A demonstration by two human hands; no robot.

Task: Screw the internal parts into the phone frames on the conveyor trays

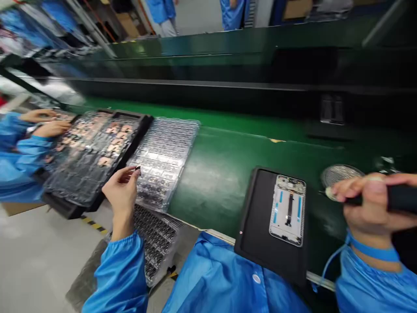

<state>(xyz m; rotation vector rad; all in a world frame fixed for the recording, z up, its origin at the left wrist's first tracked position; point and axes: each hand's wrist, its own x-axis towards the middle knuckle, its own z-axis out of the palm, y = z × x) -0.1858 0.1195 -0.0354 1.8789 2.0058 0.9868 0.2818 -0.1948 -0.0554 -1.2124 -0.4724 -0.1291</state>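
Observation:
My left hand (122, 189) pinches a small dark part (138, 170) between thumb and fingertips, above the edge of a clear plastic tray (163, 148) with rows of small compartments. My right hand (374, 204) is wrapped round a black electric screwdriver (402, 198), its thin tip pointing left. Between the hands, nearer the right one, an opened phone body (280, 208) with blue strips and a black flex cable lies in a black holder (256, 213). The holder overhangs the bench's front edge. A blue band circles my right wrist.
Behind the screwdriver tip sits a round ridged dish (340, 174). At left, a person's hands (52, 128) work at a black tray (143, 126) of copper-coloured parts. Stacked clear trays (156, 243) of small dark parts stand below the front edge of the green bench (221, 161).

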